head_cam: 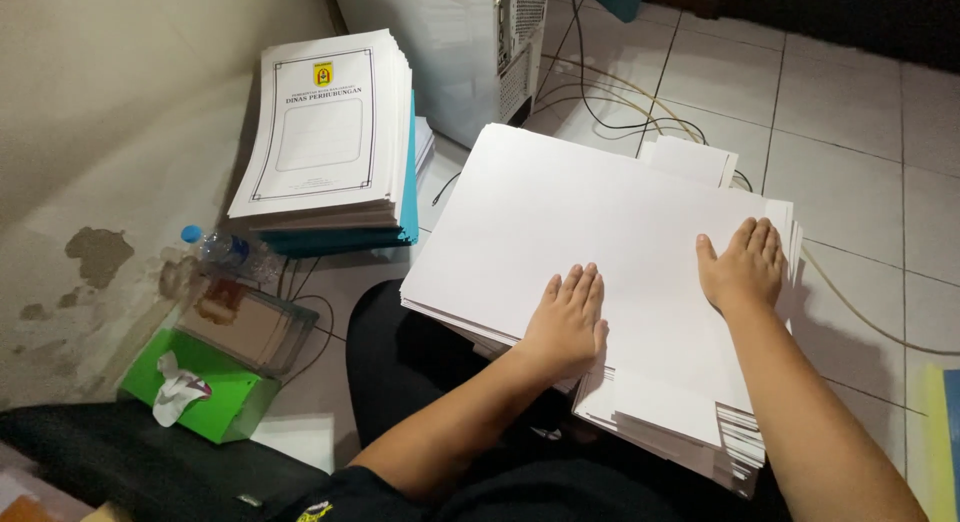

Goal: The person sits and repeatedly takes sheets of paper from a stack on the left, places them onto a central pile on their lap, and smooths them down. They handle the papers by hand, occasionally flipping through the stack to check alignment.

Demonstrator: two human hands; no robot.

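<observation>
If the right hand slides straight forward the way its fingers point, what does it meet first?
Probably the far edge of the large white sheet under the right hand, then the smaller white paper just past it; depth there is unclear.

Stack of white sheets (600,222): blank, large, thick pile, resting across person's lap and floor near centre, turned at slant. Top sheet flat, smooth. Lower sheets fanned unevenly at near right edge, corners poking out far right.

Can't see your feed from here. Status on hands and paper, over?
Left hand and right hand both flat, palms down on top white sheet. Paper stack on lap, edges uneven. Nothing on top of it.
</observation>
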